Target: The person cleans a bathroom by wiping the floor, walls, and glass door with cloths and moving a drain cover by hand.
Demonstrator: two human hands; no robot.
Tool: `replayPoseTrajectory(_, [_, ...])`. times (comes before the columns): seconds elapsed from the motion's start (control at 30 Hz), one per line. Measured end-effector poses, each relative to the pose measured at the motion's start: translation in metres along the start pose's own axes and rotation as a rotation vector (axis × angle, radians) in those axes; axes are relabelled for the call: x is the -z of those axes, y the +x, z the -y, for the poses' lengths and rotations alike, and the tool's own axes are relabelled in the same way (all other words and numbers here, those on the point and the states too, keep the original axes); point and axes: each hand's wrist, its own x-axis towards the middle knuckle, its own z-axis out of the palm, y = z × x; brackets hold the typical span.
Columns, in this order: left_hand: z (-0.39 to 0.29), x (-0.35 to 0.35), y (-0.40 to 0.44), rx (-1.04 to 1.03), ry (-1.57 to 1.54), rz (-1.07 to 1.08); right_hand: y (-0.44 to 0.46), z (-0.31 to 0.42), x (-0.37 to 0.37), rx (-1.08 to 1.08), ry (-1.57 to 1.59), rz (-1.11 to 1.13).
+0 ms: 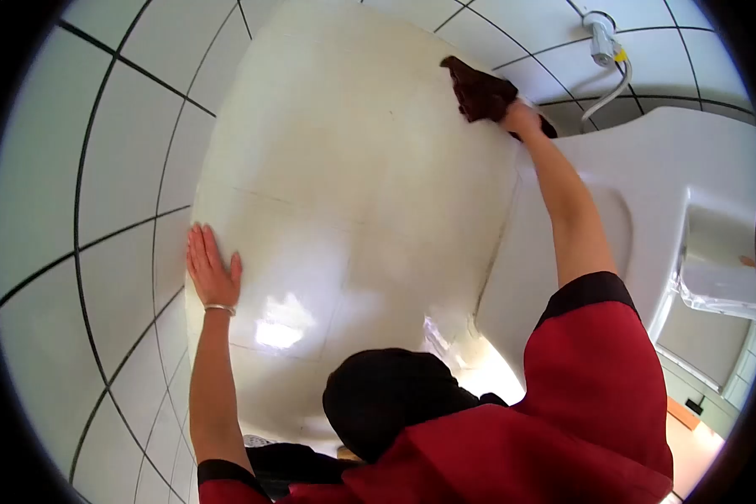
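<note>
My left hand (213, 267) lies flat at the left edge of the pale floor (353, 168), beside the tiled wall, with fingers spread and nothing held. A light band circles that wrist. At the upper right, my right hand (522, 119) grips a dark brown cloth (481, 91). The cloth spreads leftward over the pale surface near the corner of the white fixture. Part of the cloth shows behind the hand, and the fingertips are hidden by it.
White tiles (126, 134) with dark joints line the left side. A metal valve (601, 44) with a pale hose (611, 94) is on the upper right wall. The white basin-like fixture (672, 160) fills the right side. A shiny wet-looking patch lies centre left.
</note>
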Motion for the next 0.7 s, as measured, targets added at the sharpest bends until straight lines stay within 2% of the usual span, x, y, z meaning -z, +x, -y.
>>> replayPoseTrajectory(0.03, [-0.003, -0.001, -0.004, -0.001, -0.016, 0.003, -0.025, 0.028, 0.015, 0.052, -0.010, -0.034])
replayPoseTrajectory(0.1, [0.001, -0.001, 0.000, 0.053, 0.015, 0.056, -0.071, 0.075, 0.005, -0.048, 0.120, -0.181])
replayPoseTrajectory(0.17, [0.002, -0.002, 0.002, 0.040, -0.002, 0.034, -0.126, 0.096, -0.020, 0.003, 0.147, -0.188])
replayPoseTrajectory(0.23, [0.001, 0.001, 0.000, 0.020, -0.007, 0.021, -0.190, 0.112, 0.008, 0.029, 0.192, 0.215])
replayPoseTrajectory(0.3, [0.000, 0.002, 0.001, 0.016, -0.014, 0.019, -0.228, 0.111, 0.018, -0.056, 0.403, -0.083])
replayPoseTrajectory(0.33, [0.000, 0.002, 0.001, 0.019, -0.017, 0.028, -0.235, 0.112, 0.011, -0.131, 0.378, -0.231])
replayPoseTrajectory(0.43, [0.003, -0.002, -0.001, -0.003, -0.038, -0.015, -0.226, 0.140, -0.050, -0.256, 0.420, -0.126])
replayPoseTrajectory(0.47, [0.005, -0.005, 0.005, 0.001, -0.035, -0.024, -0.214, 0.141, -0.051, -0.159, 0.452, -0.139])
replayPoseTrajectory(0.53, [0.005, -0.005, -0.003, -0.009, 0.004, -0.008, -0.156, 0.136, -0.054, 0.160, 0.387, -0.612])
replayPoseTrajectory(0.57, [0.005, -0.004, -0.004, -0.007, 0.008, 0.001, -0.129, 0.133, -0.029, 0.221, 0.290, -0.626])
replayPoseTrajectory(0.6, [0.005, -0.003, -0.001, 0.002, 0.010, 0.009, -0.085, 0.127, -0.022, 0.227, 0.228, -0.771])
replayPoseTrajectory(0.63, [0.004, -0.003, -0.001, 0.010, 0.013, 0.024, -0.056, 0.116, -0.006, 0.219, 0.175, -0.696])
replayPoseTrajectory(0.7, [0.005, -0.007, -0.003, 0.000, -0.010, 0.021, -0.032, 0.080, 0.022, 0.125, -0.082, -0.393])
